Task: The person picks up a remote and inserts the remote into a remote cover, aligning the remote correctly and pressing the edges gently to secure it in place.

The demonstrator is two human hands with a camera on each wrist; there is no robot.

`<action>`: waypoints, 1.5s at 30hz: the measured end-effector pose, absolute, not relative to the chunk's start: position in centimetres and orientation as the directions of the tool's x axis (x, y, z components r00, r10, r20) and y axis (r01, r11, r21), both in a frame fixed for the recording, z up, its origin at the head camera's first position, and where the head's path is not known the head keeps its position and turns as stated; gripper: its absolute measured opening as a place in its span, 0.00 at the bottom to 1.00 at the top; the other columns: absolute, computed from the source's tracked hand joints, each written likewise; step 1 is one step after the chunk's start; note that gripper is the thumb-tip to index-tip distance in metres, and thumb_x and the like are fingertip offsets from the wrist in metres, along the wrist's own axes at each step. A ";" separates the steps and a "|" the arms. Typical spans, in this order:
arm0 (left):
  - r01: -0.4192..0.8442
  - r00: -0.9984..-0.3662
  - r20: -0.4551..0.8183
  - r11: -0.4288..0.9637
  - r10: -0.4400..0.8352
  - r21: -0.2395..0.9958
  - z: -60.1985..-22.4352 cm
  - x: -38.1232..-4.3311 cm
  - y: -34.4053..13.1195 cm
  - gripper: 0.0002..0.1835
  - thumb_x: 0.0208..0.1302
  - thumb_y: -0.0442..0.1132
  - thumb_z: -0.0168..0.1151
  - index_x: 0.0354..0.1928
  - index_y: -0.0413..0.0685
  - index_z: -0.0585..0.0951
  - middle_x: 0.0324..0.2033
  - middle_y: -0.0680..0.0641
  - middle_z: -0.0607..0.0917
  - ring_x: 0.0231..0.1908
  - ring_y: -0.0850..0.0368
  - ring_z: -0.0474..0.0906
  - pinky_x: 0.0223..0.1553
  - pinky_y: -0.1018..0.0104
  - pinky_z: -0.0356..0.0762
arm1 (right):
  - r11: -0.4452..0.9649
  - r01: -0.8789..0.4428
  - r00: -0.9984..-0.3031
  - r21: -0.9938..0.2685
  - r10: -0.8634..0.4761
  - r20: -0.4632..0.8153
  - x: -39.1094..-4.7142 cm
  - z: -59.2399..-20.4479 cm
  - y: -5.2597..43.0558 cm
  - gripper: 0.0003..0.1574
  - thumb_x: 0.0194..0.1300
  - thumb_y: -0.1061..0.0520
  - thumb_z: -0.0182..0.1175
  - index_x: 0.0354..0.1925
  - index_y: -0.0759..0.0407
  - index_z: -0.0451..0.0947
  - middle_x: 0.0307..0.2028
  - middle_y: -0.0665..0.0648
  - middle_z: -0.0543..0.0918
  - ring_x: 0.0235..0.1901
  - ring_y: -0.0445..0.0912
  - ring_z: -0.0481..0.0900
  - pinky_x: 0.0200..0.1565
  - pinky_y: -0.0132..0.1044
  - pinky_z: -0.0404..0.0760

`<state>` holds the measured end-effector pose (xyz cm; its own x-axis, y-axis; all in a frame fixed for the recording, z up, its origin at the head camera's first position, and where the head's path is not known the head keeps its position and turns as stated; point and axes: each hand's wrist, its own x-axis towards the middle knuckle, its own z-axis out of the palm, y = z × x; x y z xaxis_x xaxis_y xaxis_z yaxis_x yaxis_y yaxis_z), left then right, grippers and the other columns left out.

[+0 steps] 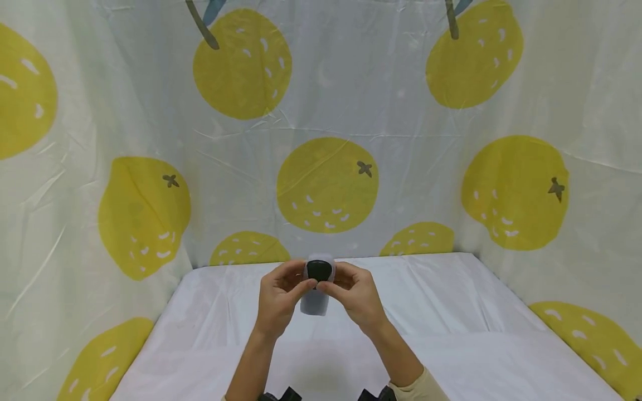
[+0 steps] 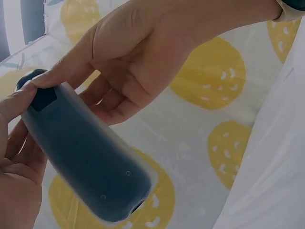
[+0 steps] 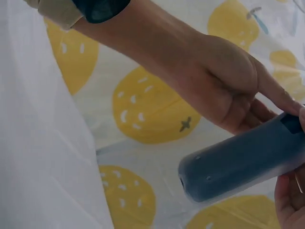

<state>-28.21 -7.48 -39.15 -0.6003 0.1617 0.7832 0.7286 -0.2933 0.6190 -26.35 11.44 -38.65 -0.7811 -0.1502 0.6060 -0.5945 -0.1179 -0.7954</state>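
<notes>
Both hands hold a long dark device with rounded ends in a frosted, translucent sleeve (image 1: 314, 305). In the head view my left hand (image 1: 277, 301) grips it from the left and my right hand (image 1: 362, 295) from the right. Both thumbs meet at its bare, dark upper end (image 1: 319, 269), with the other fingers behind it. Seen from the left wrist, the sleeved body (image 2: 90, 152) slants down and has small round marks near its lower end. A square, darker patch (image 2: 44, 99) shows just below the thumbs. In the right wrist view, the device (image 3: 238, 162) lies slanted between the hands.
A white-covered table (image 1: 426, 356) lies beneath the hands. Pale curtains with yellow fruit prints (image 1: 328, 186) hang behind it and along both sides. Dark straps (image 3: 102, 7) and light sleeves (image 1: 418, 387) are at the wrists.
</notes>
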 end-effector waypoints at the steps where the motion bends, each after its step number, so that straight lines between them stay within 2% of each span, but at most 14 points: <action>1: 0.736 -0.591 0.789 -0.288 0.166 0.612 -39.1 -28.2 -7.5 0.16 0.62 0.23 0.71 0.52 0.29 0.83 0.45 0.41 0.87 0.46 0.51 0.85 0.50 0.61 0.84 | -0.107 -0.612 -0.765 -0.783 -0.169 0.621 -26.5 -38.7 11.5 0.20 0.62 0.67 0.73 0.52 0.70 0.83 0.43 0.60 0.86 0.43 0.51 0.87 0.49 0.42 0.86; 3: 0.738 -0.586 0.790 -0.285 0.178 0.612 -38.9 -28.2 -7.7 0.14 0.63 0.22 0.70 0.51 0.29 0.83 0.46 0.40 0.86 0.47 0.51 0.84 0.50 0.61 0.83 | -0.064 -0.656 -0.733 -0.752 -0.181 0.655 -26.8 -38.9 11.6 0.19 0.61 0.68 0.73 0.51 0.68 0.84 0.42 0.59 0.87 0.41 0.50 0.87 0.47 0.40 0.85; 6: 0.715 -0.623 0.762 -0.267 0.176 0.646 -38.5 -28.0 -8.2 0.09 0.66 0.23 0.67 0.47 0.29 0.84 0.45 0.40 0.85 0.48 0.50 0.81 0.52 0.61 0.81 | 0.043 -0.745 -0.661 -0.665 -0.175 0.729 -27.1 -39.1 11.6 0.19 0.57 0.69 0.75 0.48 0.63 0.87 0.42 0.55 0.88 0.39 0.47 0.84 0.42 0.38 0.83; 10: 0.687 -0.682 0.714 -0.195 0.158 0.700 -37.6 -27.5 -8.9 0.05 0.69 0.27 0.66 0.42 0.31 0.87 0.41 0.40 0.85 0.43 0.49 0.81 0.49 0.62 0.80 | 0.196 -0.847 -0.525 -0.494 -0.170 0.834 -27.0 -38.7 11.2 0.20 0.52 0.69 0.78 0.44 0.59 0.88 0.39 0.53 0.89 0.37 0.47 0.81 0.36 0.43 0.78; 13: 0.695 -0.686 0.712 -0.154 0.149 0.702 -37.1 -27.4 -9.2 0.04 0.68 0.28 0.67 0.40 0.33 0.88 0.38 0.37 0.84 0.40 0.49 0.80 0.47 0.63 0.80 | 0.249 -0.890 -0.431 -0.381 -0.193 0.881 -27.1 -38.5 11.1 0.21 0.51 0.68 0.79 0.45 0.59 0.87 0.39 0.54 0.88 0.38 0.48 0.82 0.37 0.44 0.80; 16: 0.731 -0.655 0.743 -0.133 0.139 0.669 -37.0 -27.4 -9.2 0.03 0.68 0.25 0.66 0.39 0.34 0.88 0.36 0.39 0.83 0.39 0.50 0.79 0.47 0.64 0.80 | 0.276 -0.912 -0.372 -0.305 -0.235 0.898 -27.5 -38.9 11.1 0.24 0.52 0.68 0.79 0.47 0.59 0.85 0.42 0.54 0.87 0.41 0.48 0.83 0.43 0.41 0.83; 19: 0.797 -0.594 0.798 -0.059 0.101 0.601 -37.1 -27.4 -8.9 0.05 0.67 0.22 0.65 0.36 0.36 0.87 0.34 0.43 0.82 0.38 0.51 0.78 0.46 0.67 0.81 | 0.312 -0.909 -0.364 -0.278 -0.266 0.893 -27.4 -39.1 10.8 0.25 0.53 0.69 0.78 0.48 0.59 0.82 0.43 0.53 0.85 0.42 0.47 0.83 0.44 0.38 0.84; 25: 0.890 -0.435 0.900 0.136 -0.028 0.435 -37.4 -27.3 -7.8 0.08 0.66 0.21 0.65 0.33 0.39 0.83 0.32 0.44 0.80 0.34 0.52 0.77 0.38 0.73 0.79 | 0.400 -0.881 -0.367 -0.252 -0.242 0.898 -27.3 -39.5 10.2 0.21 0.57 0.67 0.76 0.47 0.59 0.79 0.41 0.52 0.81 0.37 0.45 0.79 0.37 0.37 0.81; 29: 0.896 -0.394 0.917 0.195 -0.063 0.398 -37.7 -27.2 -7.2 0.11 0.65 0.20 0.65 0.30 0.41 0.80 0.30 0.45 0.78 0.31 0.53 0.75 0.34 0.74 0.75 | 0.449 -0.856 -0.377 -0.257 -0.200 0.904 -27.0 -39.6 10.0 0.22 0.57 0.67 0.77 0.47 0.59 0.80 0.41 0.52 0.81 0.36 0.46 0.79 0.33 0.34 0.78; 33: 0.908 -0.379 0.922 0.159 -0.082 0.388 -38.1 -27.2 -6.9 0.12 0.65 0.19 0.65 0.29 0.42 0.79 0.29 0.45 0.76 0.30 0.52 0.74 0.35 0.75 0.77 | 0.453 -0.842 -0.402 -0.292 -0.167 0.900 -26.6 -39.6 9.9 0.20 0.59 0.64 0.76 0.48 0.58 0.80 0.41 0.51 0.82 0.34 0.45 0.78 0.28 0.36 0.77; 38: 0.909 -0.414 0.909 0.027 -0.045 0.416 -38.4 -27.7 -7.2 0.08 0.64 0.18 0.65 0.37 0.36 0.85 0.35 0.41 0.80 0.37 0.52 0.79 0.42 0.69 0.83 | 0.337 -0.854 -0.465 -0.397 -0.152 0.872 -26.4 -39.2 9.9 0.19 0.62 0.66 0.74 0.50 0.57 0.80 0.39 0.50 0.83 0.30 0.42 0.79 0.26 0.36 0.78; 41: 0.863 -0.499 0.866 -0.079 0.029 0.500 -38.6 -28.0 -7.6 0.10 0.63 0.19 0.67 0.44 0.34 0.85 0.40 0.39 0.83 0.42 0.53 0.82 0.44 0.65 0.84 | 0.220 -0.842 -0.530 -0.492 -0.171 0.831 -26.4 -39.2 10.1 0.20 0.64 0.70 0.70 0.52 0.60 0.80 0.40 0.53 0.84 0.31 0.43 0.83 0.28 0.35 0.81; 45: 0.761 -0.611 0.781 -0.177 0.129 0.624 -38.5 -28.0 -8.2 0.16 0.62 0.23 0.71 0.52 0.35 0.84 0.42 0.40 0.86 0.42 0.52 0.85 0.44 0.61 0.85 | 0.118 -0.809 -0.587 -0.575 -0.185 0.788 -26.4 -39.1 10.1 0.20 0.65 0.74 0.67 0.54 0.63 0.79 0.42 0.58 0.84 0.35 0.48 0.88 0.33 0.38 0.85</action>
<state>-27.95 -8.21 -38.47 -0.6107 0.1293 0.7813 0.7609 -0.1775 0.6241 -26.38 10.10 -39.11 -0.5871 -0.1848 0.7881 -0.8094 0.1180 -0.5753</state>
